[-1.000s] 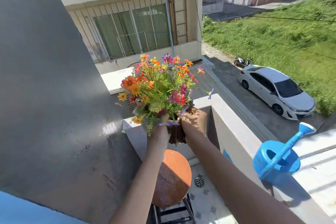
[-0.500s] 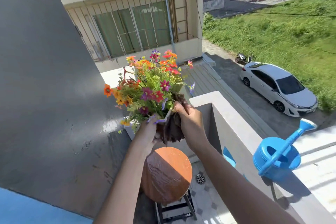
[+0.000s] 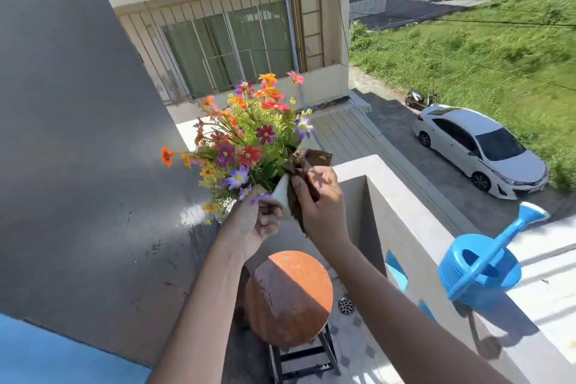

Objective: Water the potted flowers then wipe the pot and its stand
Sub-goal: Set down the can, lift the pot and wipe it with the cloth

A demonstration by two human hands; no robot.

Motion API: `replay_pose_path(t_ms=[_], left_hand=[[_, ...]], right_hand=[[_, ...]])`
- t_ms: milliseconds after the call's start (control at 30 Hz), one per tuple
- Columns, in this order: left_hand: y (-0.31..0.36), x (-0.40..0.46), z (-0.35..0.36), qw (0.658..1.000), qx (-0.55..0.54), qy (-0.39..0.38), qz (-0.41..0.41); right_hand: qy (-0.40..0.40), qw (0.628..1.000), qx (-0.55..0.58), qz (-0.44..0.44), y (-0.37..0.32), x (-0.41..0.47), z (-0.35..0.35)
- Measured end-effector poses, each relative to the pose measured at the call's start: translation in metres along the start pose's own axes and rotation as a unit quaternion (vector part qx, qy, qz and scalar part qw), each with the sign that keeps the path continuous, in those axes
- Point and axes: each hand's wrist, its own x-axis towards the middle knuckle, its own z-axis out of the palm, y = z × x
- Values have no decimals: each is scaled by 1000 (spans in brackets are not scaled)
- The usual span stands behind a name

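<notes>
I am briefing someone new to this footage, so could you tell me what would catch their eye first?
The bright bunch of flowers in its pale pot, held tilted in mid-air at centre by the left hand, while the right hand presses a brown cloth against it. Next, the blue watering can on the sunlit ledge at right.

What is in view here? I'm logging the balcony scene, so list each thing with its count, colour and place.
flowers: one bunch, orange, red, purple and green, in the pot, tilted left
pot: one, cream, held up above the stand
cloth: one, dark brown, pressed against the pot's side
stand: one, round rust-orange top on a dark frame, below the hands
watering can: one, blue, on the ledge
ledge: one, white, balcony edge at right
floor drain: one, metal, right of the stand
car: one, white, parked on the street below
scooter: one, dark, beyond the car
left hand: holds the pot
right hand: holds the cloth
</notes>
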Motion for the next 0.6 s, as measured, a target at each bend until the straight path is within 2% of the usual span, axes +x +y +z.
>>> replay_pose_path(t_ms=[33,100,233,333,467,600], left_hand=[[3,1,-4,1000,-10,4,-4],[5,1,-12,999,-31,-3,-10],[4,4,-18,998,-52,-14,-16],[5,7,-17,999,-50,-4,-16],[-3,9,-13,1000,-6,3,-3],[-7,5,-9,1000,-19,-14,-4]], right_hand=[[-18,1000,-2,-5,6,-12,2],[-66,996,28,45,14,-30,0],[-34,995,-67,71,39,-33,0],[-25,993,-42,112,27,-24,4],[6,997,4,77,4,-10,10],[9,999,-3,40,5,-10,5]])
